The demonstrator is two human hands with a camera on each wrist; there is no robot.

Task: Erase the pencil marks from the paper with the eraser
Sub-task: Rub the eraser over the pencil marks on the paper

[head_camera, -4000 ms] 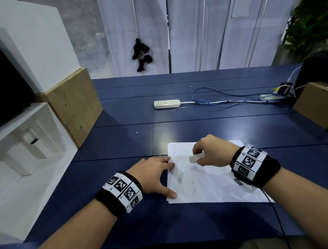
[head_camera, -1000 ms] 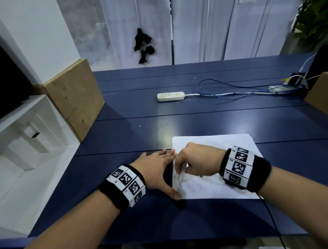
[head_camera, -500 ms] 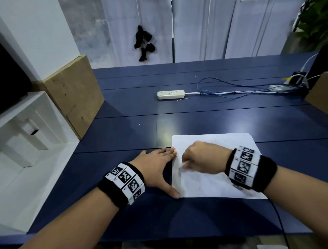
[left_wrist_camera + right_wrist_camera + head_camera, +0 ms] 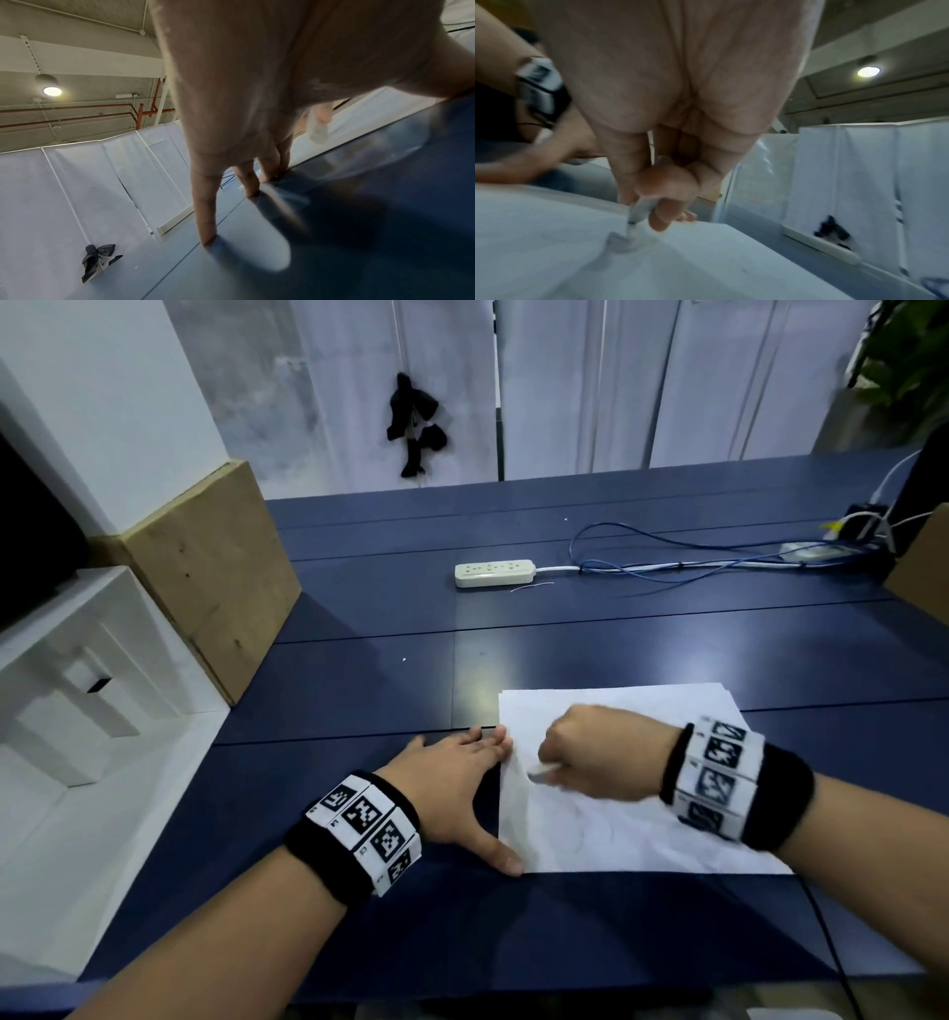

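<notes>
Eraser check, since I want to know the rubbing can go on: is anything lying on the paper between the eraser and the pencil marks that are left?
Nothing visible. The right hand grips the eraser with its tip on the paper, faint marks just beside it. The left hand rests only at the sheet's left edge.

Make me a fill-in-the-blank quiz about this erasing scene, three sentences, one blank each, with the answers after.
1. The right hand pinches the ____ in its grip and presses its tip on the paper.
2. The left hand lies flat with straight fingers at the paper's ____ edge.
3. The power strip lies on the ____ table, beyond the paper.

Answers: eraser; left; blue
</notes>
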